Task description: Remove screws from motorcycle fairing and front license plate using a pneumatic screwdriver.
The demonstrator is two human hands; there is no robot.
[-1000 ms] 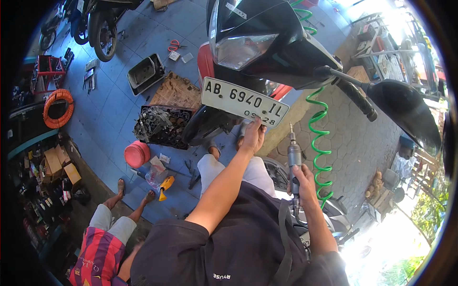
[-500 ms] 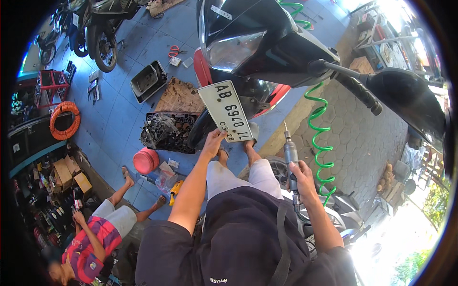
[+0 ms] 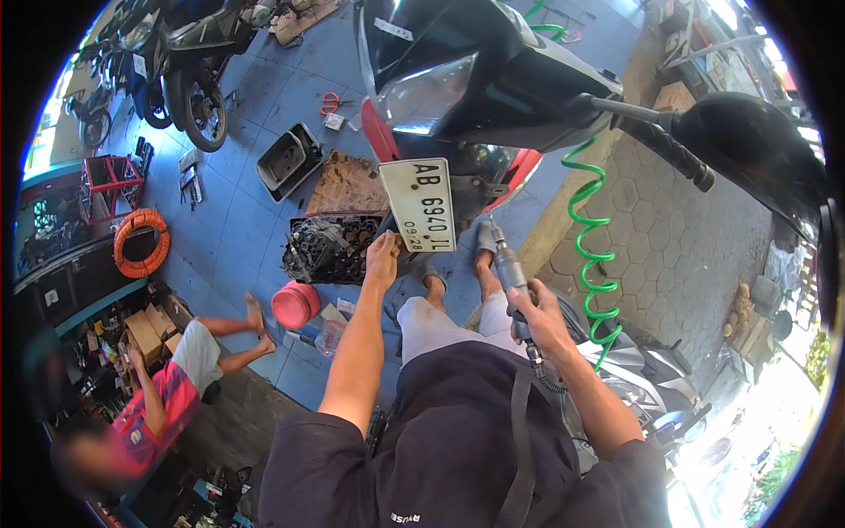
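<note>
My right hand (image 3: 543, 319) is wrapped round a grey air screwdriver (image 3: 510, 271), its thin bit pointing up and away from me. The bit's tip is close to a dark bracket (image 3: 480, 189) on the front of a black and red motorcycle (image 3: 431, 84); contact cannot be made out. A white number plate (image 3: 419, 204) hangs by that bracket, slightly tilted. At the plate's lower left edge my left hand (image 3: 382, 259) is closed, fingers curled together. What it pinches, if anything, is too small to tell.
A green coiled hose (image 3: 585, 233) hangs on the right, below a black mirror (image 3: 748, 150). Beyond my left hand lie engine parts (image 3: 330, 251), a black tray (image 3: 290, 163) and a red round container (image 3: 296, 304). Another person (image 3: 163, 396) sits at the lower left.
My right hand has brought the air screwdriver up and left, toward the bracket. My left hand has come off the plate's face to its lower left edge. The plate hangs straighter.
</note>
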